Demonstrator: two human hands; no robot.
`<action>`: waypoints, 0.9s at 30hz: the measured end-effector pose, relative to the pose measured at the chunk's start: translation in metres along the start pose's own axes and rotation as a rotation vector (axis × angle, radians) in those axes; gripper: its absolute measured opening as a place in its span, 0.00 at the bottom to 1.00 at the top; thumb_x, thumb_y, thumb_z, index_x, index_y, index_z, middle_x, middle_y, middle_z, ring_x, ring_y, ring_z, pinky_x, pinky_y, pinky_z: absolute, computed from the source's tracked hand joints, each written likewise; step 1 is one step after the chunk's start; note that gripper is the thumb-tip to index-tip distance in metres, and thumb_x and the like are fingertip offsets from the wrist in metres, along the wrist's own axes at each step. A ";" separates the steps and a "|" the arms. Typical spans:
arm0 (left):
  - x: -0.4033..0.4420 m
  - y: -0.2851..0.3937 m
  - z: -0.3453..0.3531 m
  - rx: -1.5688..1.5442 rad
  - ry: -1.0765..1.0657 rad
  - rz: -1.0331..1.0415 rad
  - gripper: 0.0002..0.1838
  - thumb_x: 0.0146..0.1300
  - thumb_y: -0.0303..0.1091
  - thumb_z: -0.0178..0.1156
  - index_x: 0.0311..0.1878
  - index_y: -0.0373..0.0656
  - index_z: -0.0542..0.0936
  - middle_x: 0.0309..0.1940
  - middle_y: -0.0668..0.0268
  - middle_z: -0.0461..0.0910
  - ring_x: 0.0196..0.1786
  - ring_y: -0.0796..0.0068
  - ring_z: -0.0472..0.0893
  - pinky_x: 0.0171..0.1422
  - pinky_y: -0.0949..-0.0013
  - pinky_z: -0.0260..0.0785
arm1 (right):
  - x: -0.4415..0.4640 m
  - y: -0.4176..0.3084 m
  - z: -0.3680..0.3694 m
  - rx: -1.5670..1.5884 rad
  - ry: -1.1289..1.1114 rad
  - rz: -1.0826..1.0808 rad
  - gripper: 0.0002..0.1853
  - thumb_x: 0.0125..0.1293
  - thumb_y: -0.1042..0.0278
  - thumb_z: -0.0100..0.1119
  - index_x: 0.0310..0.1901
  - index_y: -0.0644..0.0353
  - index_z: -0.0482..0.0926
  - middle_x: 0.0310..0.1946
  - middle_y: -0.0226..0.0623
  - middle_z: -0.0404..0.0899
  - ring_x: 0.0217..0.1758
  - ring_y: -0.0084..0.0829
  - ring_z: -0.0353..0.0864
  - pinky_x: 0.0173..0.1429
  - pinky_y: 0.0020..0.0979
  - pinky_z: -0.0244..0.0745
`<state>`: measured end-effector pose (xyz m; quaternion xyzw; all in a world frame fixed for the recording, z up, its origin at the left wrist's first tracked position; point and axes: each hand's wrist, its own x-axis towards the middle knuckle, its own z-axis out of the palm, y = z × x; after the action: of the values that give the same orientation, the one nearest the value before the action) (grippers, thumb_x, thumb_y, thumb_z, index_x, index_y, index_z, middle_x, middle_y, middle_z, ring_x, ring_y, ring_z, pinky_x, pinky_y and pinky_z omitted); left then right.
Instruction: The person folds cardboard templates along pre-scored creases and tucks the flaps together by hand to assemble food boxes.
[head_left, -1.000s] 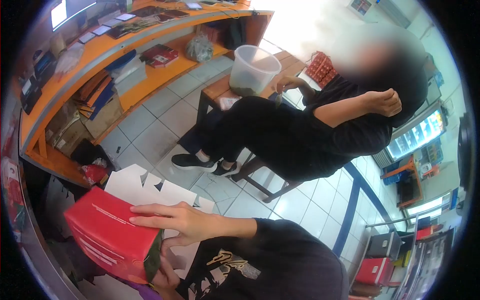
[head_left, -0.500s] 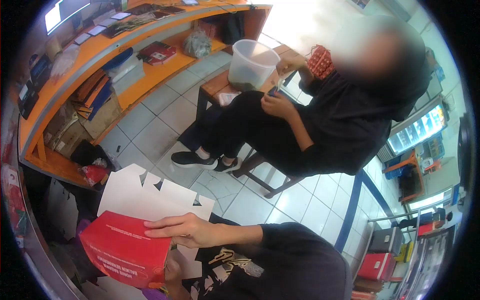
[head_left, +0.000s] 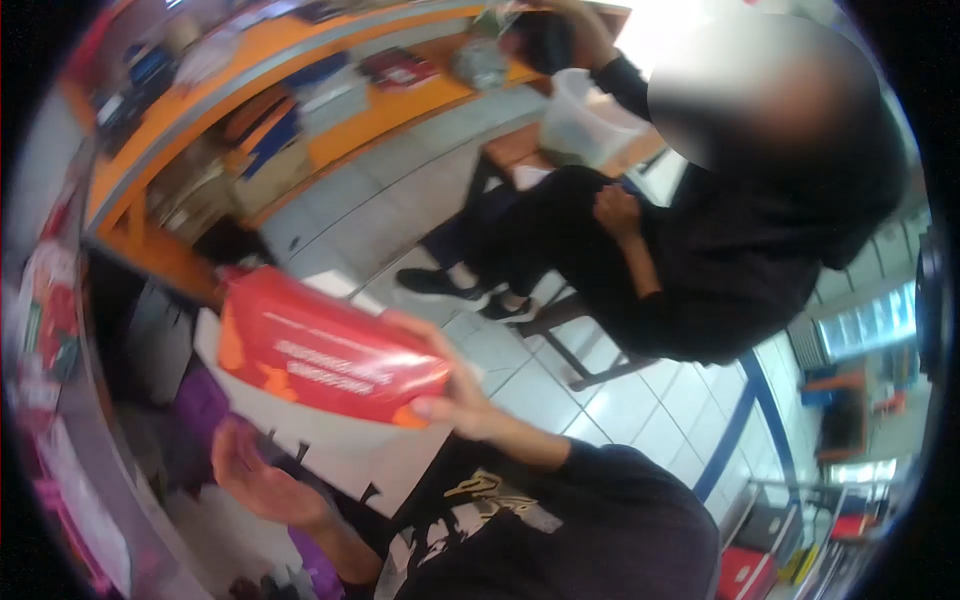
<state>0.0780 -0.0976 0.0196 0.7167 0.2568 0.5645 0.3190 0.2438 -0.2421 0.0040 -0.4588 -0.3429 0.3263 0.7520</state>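
My right hand (head_left: 455, 395) grips one end of a red cardboard food box (head_left: 325, 345), with fingers behind it and the thumb on the near edge. White print and orange patches mark its face. Nearer to me, my left hand (head_left: 262, 480) is apart from the box, palm turned up and fingers open, holding nothing. Beneath the box lies a white cardboard sheet (head_left: 340, 450) with notches cut along its edge, over my lap. Motion blurs the view slightly.
Across from me sits a person in black (head_left: 690, 270), one arm raised toward the counter. A clear plastic bucket (head_left: 590, 120) stands on a wooden bench (head_left: 510, 150) beside them. An orange shelf counter (head_left: 370, 125) holding boxes and bags runs along the left.
The red box has turned and moved up and right with my right hand. My left hand, hidden behind it before, now shows open. The other person's arm has risen; my view has shifted.
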 end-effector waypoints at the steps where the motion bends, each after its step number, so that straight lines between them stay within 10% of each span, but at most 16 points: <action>1: 0.016 -0.005 -0.005 -0.005 -0.021 0.010 0.40 0.70 0.60 0.41 0.64 0.27 0.61 0.66 0.47 0.62 0.68 0.54 0.65 0.69 0.52 0.58 | 0.001 -0.001 -0.005 -0.028 -0.051 0.034 0.43 0.58 0.56 0.64 0.70 0.61 0.54 0.67 0.42 0.54 0.73 0.36 0.54 0.72 0.39 0.54; 4: 0.041 -0.003 0.002 -0.239 -0.242 -0.027 0.47 0.65 0.68 0.42 0.70 0.31 0.57 0.69 0.49 0.60 0.72 0.57 0.60 0.76 0.57 0.46 | 0.001 -0.002 -0.005 -0.039 -0.177 0.147 0.45 0.55 0.52 0.64 0.69 0.64 0.55 0.65 0.44 0.59 0.70 0.37 0.60 0.71 0.37 0.56; 7: 0.034 -0.008 0.011 -0.301 -0.344 -0.205 0.31 0.64 0.38 0.56 0.66 0.29 0.65 0.67 0.50 0.66 0.71 0.61 0.63 0.75 0.61 0.50 | 0.001 0.011 0.001 0.124 -0.115 0.234 0.47 0.53 0.48 0.65 0.68 0.65 0.55 0.63 0.46 0.62 0.69 0.36 0.62 0.70 0.37 0.57; 11: 0.014 -0.012 0.019 -0.337 -0.269 -0.387 0.27 0.63 0.27 0.57 0.65 0.29 0.65 0.66 0.51 0.66 0.70 0.64 0.65 0.72 0.65 0.55 | -0.002 0.022 -0.001 -0.040 0.005 0.294 0.44 0.54 0.45 0.64 0.65 0.66 0.58 0.62 0.47 0.63 0.68 0.37 0.63 0.70 0.39 0.59; 27: -0.003 -0.038 0.003 -0.047 -0.405 -0.450 0.28 0.71 0.43 0.43 0.66 0.33 0.59 0.66 0.49 0.60 0.68 0.57 0.62 0.72 0.60 0.51 | 0.039 0.039 -0.017 -0.082 -0.066 0.589 0.43 0.49 0.43 0.67 0.61 0.60 0.62 0.63 0.51 0.57 0.67 0.45 0.65 0.63 0.41 0.74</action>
<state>0.0802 -0.0745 -0.0113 0.7323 0.3272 0.3309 0.4971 0.2725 -0.2040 -0.0293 -0.5576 -0.2321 0.5310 0.5943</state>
